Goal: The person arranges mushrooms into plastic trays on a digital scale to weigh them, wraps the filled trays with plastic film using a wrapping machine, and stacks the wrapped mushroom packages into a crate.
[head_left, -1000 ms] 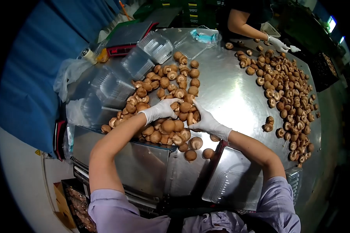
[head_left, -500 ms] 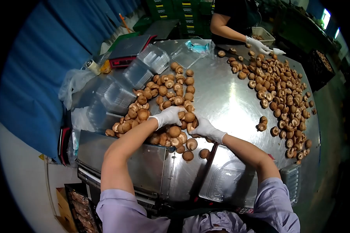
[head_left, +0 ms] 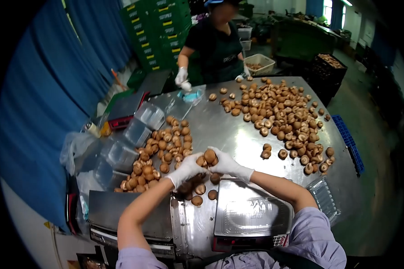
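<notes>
Between my two white-gloved hands a small cluster of brown mushrooms [head_left: 209, 156] is held above the metal table [head_left: 220, 121]. My left hand [head_left: 187, 170] curls round the cluster from the left, and my right hand [head_left: 229, 164] cups it from the right. Beneath and just in front of my wrists lie a few loose mushrooms [head_left: 199, 189]. To the left of my hands spreads a pile of mushrooms [head_left: 147, 171]. A clear plastic tray [head_left: 255, 210] rests on the scale [head_left: 220, 243] close to my body.
Several clear plastic boxes [head_left: 121, 154] line the left edge, near another scale [head_left: 125, 107]. A larger mushroom heap [head_left: 283, 110] covers the right side. Across the table stands a co-worker [head_left: 215, 49] in gloves. Another clear tray [head_left: 324, 197] lies at the right edge.
My hands have gathered mushrooms from the pile and lifted them off the table. The view has tilted up and turned right. The co-worker's gloved hand has moved left, toward the blue item.
</notes>
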The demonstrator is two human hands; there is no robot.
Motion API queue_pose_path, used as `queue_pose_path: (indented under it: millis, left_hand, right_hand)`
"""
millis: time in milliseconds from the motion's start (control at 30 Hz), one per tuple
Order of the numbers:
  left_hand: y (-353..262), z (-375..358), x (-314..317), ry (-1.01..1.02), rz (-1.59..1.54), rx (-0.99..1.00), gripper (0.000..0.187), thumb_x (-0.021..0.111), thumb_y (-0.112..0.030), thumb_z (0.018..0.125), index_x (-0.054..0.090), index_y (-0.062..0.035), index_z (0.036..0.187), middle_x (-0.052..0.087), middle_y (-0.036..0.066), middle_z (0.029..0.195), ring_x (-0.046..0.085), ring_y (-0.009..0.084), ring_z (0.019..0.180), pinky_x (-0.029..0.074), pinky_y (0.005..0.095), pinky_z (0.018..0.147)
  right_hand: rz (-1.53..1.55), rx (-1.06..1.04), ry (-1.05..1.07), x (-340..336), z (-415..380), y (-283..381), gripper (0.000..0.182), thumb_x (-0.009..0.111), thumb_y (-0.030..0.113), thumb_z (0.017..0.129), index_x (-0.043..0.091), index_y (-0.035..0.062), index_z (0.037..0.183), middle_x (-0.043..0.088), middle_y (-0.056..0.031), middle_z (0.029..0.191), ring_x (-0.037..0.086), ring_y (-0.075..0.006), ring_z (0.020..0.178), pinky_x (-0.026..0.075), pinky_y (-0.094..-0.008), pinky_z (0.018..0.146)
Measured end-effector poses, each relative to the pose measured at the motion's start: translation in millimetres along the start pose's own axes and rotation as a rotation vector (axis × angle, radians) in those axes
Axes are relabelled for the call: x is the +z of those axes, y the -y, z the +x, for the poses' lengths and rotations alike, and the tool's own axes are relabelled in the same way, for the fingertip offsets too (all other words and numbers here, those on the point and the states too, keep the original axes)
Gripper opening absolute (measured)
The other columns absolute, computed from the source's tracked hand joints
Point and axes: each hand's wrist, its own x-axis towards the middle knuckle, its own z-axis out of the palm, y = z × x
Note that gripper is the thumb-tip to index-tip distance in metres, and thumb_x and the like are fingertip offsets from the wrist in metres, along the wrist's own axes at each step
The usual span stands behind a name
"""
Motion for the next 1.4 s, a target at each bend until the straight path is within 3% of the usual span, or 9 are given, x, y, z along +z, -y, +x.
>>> queue_pose_path:
  millis: [300,467,600,700,833,1067,1133,1233,1400]
  left_hand:
    - [-95,-61,92,0.134,0.241,0.298,0.070,0.074,-0.028,0.071,0.045,-0.0086,0.132,0.052,0.015,0.126,0.052,0.0282,0.114,0.040,0.0328,0.100]
    - [-88,-72,163,0.165,0.113,0.470,0.049,0.067,-0.027,0.074,0.054,-0.0137,0.119,0.061,0.016,0.106,0.057,0.0334,0.102,0.044,0.0377,0.089]
    - [-85,-94,192,0.077,0.174,0.504,0.045,0.060,-0.025,0.082,0.049,-0.0163,0.125,0.056,0.011,0.119,0.056,0.0314,0.104,0.046,0.0363,0.086]
    - [-85,-98,193,0.028,0.261,0.529,0.048,0.061,-0.027,0.082,0.047,-0.0145,0.127,0.053,0.010,0.123,0.056,0.0303,0.105,0.046,0.0348,0.086]
    - [-89,-101,186,0.022,0.254,0.497,0.056,0.066,-0.030,0.079,0.046,-0.0121,0.129,0.054,0.012,0.121,0.056,0.0303,0.106,0.047,0.0346,0.087]
    - [-66,-100,192,-0.442,0.024,0.490,0.058,0.075,-0.029,0.071,0.055,-0.0104,0.122,0.060,0.013,0.109,0.060,0.0297,0.098,0.047,0.0346,0.086]
    - [-63,-102,192,-0.450,-0.057,0.475,0.048,0.074,-0.023,0.071,0.059,-0.0081,0.114,0.061,0.013,0.106,0.061,0.0288,0.094,0.048,0.0340,0.083]
    - [-57,-100,190,-0.386,0.024,0.542,0.034,0.070,-0.015,0.074,0.062,-0.0051,0.105,0.062,0.014,0.103,0.061,0.0282,0.094,0.048,0.0348,0.083]
    - [-58,-100,190,-0.425,0.039,0.592,0.032,0.072,-0.017,0.073,0.063,-0.0064,0.102,0.064,0.010,0.096,0.061,0.0276,0.090,0.049,0.0333,0.079]
  right_hand:
    - [-0.018,-0.042,-0.114,-62,-178,5,0.082,0.074,0.021,0.069,0.032,0.0042,0.137,0.055,-0.0235,0.118,0.057,-0.0333,0.109,0.046,-0.0352,0.092]
    - [-0.083,0.102,-0.078,-65,-247,-7,0.089,0.075,0.038,0.071,0.030,0.0025,0.139,0.055,-0.0249,0.119,0.054,-0.0353,0.112,0.045,-0.0355,0.093]
    - [-0.389,0.009,-0.169,-47,-273,-23,0.082,0.070,0.049,0.073,0.037,0.0082,0.136,0.057,-0.0240,0.115,0.058,-0.0373,0.103,0.048,-0.0379,0.087]
    - [-0.223,-0.042,-0.314,-42,-277,-29,0.055,0.063,0.042,0.082,0.049,0.0164,0.128,0.063,-0.0153,0.107,0.061,-0.0331,0.096,0.049,-0.0386,0.082]
    - [-0.281,-0.091,-0.367,-38,-278,-32,0.052,0.062,0.040,0.082,0.050,0.0145,0.126,0.063,-0.0157,0.103,0.062,-0.0333,0.092,0.050,-0.0400,0.078]
    - [-0.393,0.075,-0.491,-50,-289,-19,0.047,0.063,0.034,0.082,0.055,0.0104,0.122,0.062,-0.0181,0.090,0.062,-0.0349,0.078,0.050,-0.0384,0.074]
    - [-0.367,0.127,-0.439,-52,-288,-19,0.045,0.063,0.027,0.080,0.054,0.0087,0.120,0.061,-0.0186,0.099,0.059,-0.0338,0.085,0.049,-0.0409,0.077]
    - [-0.369,-0.175,-0.545,-47,-282,-40,0.042,0.062,0.018,0.078,0.055,0.0072,0.117,0.060,-0.0183,0.105,0.057,-0.0328,0.092,0.048,-0.0399,0.081]
    - [-0.322,-0.266,-0.577,-43,-277,-53,0.038,0.062,0.013,0.076,0.058,0.0049,0.113,0.059,-0.0177,0.113,0.056,-0.0327,0.100,0.047,-0.0377,0.087]
